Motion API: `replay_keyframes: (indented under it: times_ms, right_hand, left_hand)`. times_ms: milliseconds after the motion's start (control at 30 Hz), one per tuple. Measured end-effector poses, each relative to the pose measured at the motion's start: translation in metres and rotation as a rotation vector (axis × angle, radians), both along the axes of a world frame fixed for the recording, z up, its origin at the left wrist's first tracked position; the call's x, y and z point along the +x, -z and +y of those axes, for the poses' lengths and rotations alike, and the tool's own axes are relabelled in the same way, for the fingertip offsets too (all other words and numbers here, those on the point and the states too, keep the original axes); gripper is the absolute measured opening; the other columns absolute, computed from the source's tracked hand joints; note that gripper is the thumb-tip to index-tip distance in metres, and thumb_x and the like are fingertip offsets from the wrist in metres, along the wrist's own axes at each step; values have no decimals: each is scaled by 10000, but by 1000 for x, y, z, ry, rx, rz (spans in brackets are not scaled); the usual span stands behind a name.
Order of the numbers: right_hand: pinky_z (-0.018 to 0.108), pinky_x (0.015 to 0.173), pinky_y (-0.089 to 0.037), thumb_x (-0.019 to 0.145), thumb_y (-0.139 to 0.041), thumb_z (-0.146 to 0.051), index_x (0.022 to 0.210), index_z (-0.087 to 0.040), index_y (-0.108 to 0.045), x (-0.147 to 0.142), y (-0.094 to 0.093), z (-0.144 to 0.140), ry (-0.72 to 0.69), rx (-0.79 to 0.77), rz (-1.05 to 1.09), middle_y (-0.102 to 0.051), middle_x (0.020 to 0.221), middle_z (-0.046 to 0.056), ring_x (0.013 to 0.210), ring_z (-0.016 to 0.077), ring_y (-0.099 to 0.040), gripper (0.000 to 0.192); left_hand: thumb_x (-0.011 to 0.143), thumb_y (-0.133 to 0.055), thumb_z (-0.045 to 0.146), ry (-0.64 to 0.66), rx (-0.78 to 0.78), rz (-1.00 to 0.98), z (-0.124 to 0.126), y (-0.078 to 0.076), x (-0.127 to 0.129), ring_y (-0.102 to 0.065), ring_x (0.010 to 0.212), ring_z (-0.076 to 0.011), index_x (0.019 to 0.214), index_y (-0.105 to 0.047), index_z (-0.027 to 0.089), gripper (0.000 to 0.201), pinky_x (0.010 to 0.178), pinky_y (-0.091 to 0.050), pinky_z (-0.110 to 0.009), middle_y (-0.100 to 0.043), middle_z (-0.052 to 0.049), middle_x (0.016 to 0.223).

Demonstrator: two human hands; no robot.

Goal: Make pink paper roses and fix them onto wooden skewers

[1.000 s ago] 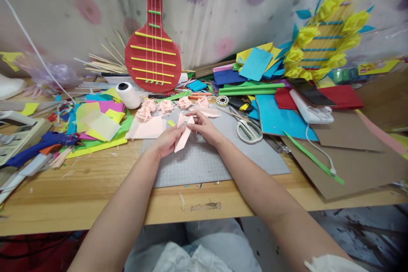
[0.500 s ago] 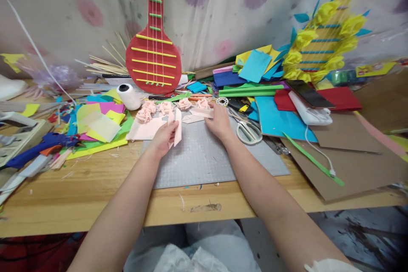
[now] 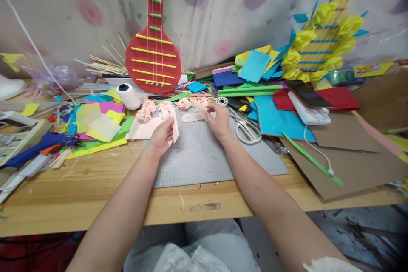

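A: What is held?
B: A pink paper strip (image 3: 172, 124) is pinched in the left hand (image 3: 162, 137); a pink paper piece (image 3: 196, 105) is gripped by the right hand (image 3: 218, 122).
A: Nearby?
B: Scissors (image 3: 247, 129) just right of the right grip, paper roses (image 3: 145, 113) beyond the left.

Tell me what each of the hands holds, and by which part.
Left hand pinches a pale pink paper strip at its lower end. Right hand grips another pale pink paper piece by its near edge.

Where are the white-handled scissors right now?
The white-handled metal scissors lie on the grey cutting mat's right edge, just right of the right hand and left of the blue paper sheet.
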State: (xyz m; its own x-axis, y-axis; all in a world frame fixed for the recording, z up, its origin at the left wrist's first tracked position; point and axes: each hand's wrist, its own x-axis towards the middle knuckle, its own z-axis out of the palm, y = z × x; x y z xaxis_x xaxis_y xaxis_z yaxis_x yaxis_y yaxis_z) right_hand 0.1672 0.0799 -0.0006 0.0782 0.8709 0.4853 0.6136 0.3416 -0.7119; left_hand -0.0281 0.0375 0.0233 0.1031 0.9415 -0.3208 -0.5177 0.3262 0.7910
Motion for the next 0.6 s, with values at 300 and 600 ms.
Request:
replay_keyframes:
  times_ms: [300, 600]
  right_hand:
    - [285, 656, -405, 652, -526, -244, 833, -220, -553, -26, 11, -12, -70, -301, 244, -573, 706, -23, 629, 121, -505, 185]
    - [265, 640, -403, 676, -518, -258, 829, -204, -528, -36, 0, -17, -70, -199, 402, -561, 726, -4, 689, 128, -522, 163]
  left_hand:
    - [643, -647, 251, -28, 21, -38, 2, 1, 0, -293, 337, -2, 640, -458, 145, 217, 300, -147, -125, -378, 70, 470]
    - [612, -692, 250, -20, 67, -39, 1, 3, 4, -340, 407, -10, 682, -507, 129, 232, 309, -177, -102, -407, 52, 525]
